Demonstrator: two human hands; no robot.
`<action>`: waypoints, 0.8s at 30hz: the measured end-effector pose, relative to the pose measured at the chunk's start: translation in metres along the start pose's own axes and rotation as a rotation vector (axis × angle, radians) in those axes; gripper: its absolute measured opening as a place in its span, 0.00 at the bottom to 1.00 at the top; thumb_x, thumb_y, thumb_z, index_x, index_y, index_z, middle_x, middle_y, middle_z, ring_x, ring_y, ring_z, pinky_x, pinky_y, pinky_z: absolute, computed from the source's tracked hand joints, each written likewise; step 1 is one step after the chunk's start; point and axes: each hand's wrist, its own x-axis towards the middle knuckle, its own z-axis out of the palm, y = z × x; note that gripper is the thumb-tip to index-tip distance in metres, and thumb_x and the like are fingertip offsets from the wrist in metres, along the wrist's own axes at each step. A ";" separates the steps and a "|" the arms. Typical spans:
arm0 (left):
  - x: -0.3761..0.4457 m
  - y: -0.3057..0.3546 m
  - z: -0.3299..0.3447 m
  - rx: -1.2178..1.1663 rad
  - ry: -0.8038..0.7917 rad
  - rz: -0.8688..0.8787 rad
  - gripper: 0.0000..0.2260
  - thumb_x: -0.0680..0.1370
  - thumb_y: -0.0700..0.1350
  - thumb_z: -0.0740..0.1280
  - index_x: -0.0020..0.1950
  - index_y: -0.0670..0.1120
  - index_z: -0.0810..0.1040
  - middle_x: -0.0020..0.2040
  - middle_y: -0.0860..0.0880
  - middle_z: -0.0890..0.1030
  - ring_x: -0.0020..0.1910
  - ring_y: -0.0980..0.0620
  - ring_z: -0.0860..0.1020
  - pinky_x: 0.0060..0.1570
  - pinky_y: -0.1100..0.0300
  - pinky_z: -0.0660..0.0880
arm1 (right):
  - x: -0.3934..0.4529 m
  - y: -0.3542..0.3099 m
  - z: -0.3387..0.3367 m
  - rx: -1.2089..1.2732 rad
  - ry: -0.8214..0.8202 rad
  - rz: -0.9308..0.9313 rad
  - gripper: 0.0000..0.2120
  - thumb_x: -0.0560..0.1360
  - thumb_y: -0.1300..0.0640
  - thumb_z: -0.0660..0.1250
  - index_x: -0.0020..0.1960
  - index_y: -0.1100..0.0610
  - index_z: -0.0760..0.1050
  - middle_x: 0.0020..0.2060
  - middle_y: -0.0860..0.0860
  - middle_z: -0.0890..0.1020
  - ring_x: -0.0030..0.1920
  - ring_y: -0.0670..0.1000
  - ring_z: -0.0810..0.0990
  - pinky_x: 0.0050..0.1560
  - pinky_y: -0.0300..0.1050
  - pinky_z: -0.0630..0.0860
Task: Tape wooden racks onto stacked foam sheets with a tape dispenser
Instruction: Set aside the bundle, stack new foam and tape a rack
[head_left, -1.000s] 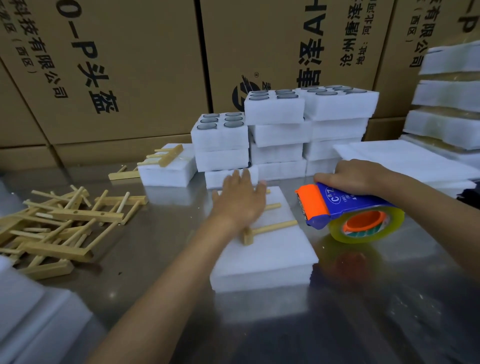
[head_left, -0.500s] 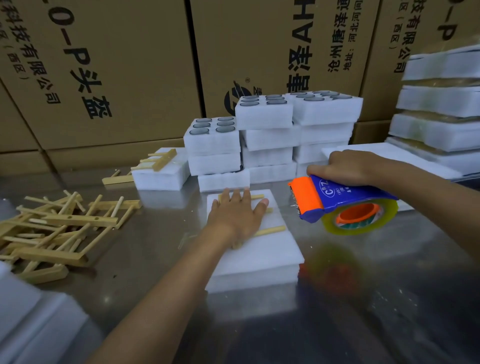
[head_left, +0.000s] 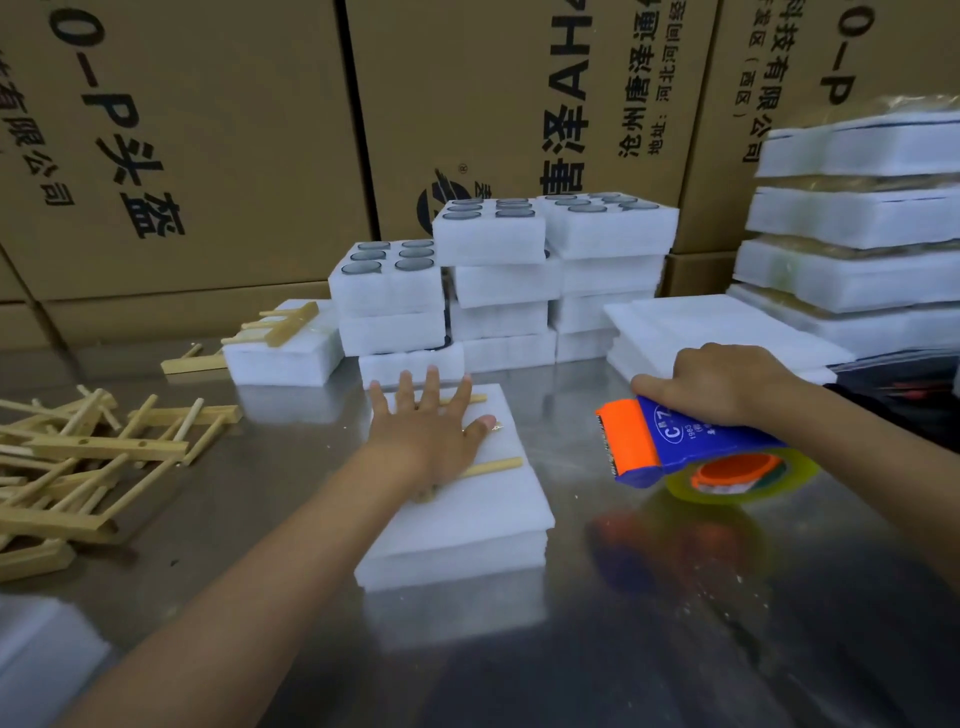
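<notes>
The left hand lies flat with fingers spread and straight, pressing a wooden rack down onto the top of a stack of foam sheets near the middle of the metal table. Two of the rack's pegs stick out from under the hand toward the right; the rest of it is hidden beneath the palm.

The right hand grips a blue tape dispenser from above, fingers curled round its body. The dispenser hangs above the table just to the right of the foam stack, apart from it, its orange front end facing the stack and its roll of yellowish tape at the back.

A loose pile of wooden racks lies by the left edge of the table. Toward the far edge, another foam block with a rack on top sits beside stacked foam trays with round holes. More flat foam sheets lie behind the right hand, and wrapped foam bundles rise at the far right corner. Printed cardboard boxes stand behind the table.
</notes>
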 end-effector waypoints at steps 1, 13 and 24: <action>0.000 0.001 -0.003 0.081 0.036 0.003 0.30 0.81 0.65 0.40 0.80 0.56 0.35 0.80 0.48 0.34 0.78 0.42 0.34 0.73 0.35 0.35 | 0.000 -0.002 0.001 -0.009 0.013 -0.002 0.24 0.74 0.28 0.50 0.36 0.47 0.65 0.33 0.45 0.71 0.35 0.45 0.71 0.33 0.43 0.59; 0.014 0.072 -0.008 -0.449 0.032 0.280 0.14 0.80 0.49 0.58 0.48 0.45 0.81 0.47 0.45 0.83 0.52 0.45 0.78 0.52 0.53 0.76 | 0.008 -0.017 0.003 -0.091 0.009 -0.009 0.27 0.74 0.27 0.50 0.45 0.50 0.71 0.33 0.47 0.71 0.36 0.49 0.71 0.40 0.46 0.65; 0.014 0.063 0.001 -0.540 0.109 0.397 0.11 0.76 0.43 0.60 0.42 0.52 0.81 0.46 0.53 0.84 0.49 0.51 0.80 0.51 0.59 0.76 | 0.010 -0.053 0.007 -0.235 -0.009 -0.007 0.22 0.75 0.34 0.53 0.45 0.51 0.72 0.34 0.49 0.72 0.39 0.51 0.73 0.43 0.46 0.65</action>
